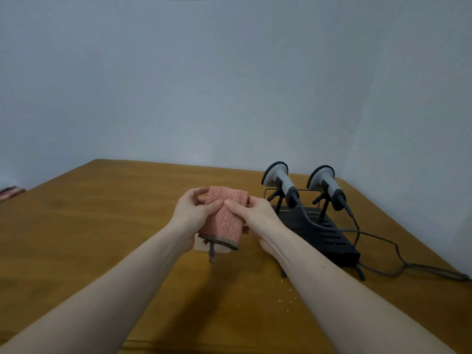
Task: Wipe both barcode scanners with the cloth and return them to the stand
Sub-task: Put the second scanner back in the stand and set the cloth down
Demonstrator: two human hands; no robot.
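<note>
Two bare hands up in front, above the brown worktop [102,226]. Left hand [190,215] curled round the left side of the pink cloth [223,218], thumb pressed on the front. Right hand [258,218] pinching the right side of the same cloth, thumb on the front too. Cloth folded, bumpy like little scales, with a dark checked trim along the bottom edge and a small checked loop [212,252] hanging down. Something pale and flat just under the cloth; cannot tell what.

Off to the right, a black stand [329,238] with slots in its base, sitting on the worktop. Two grey barcode scanners resting on it, side by side, heads up and pointing away. Left scanner [279,181] nearer the hands, right scanner [325,183] just beside it. Dark cables [383,241] running from both handles, trailing off to the right edge of the worktop. A few tiny crumbs [290,290] near the right arm. Plain pale wall [229,85] behind.
</note>
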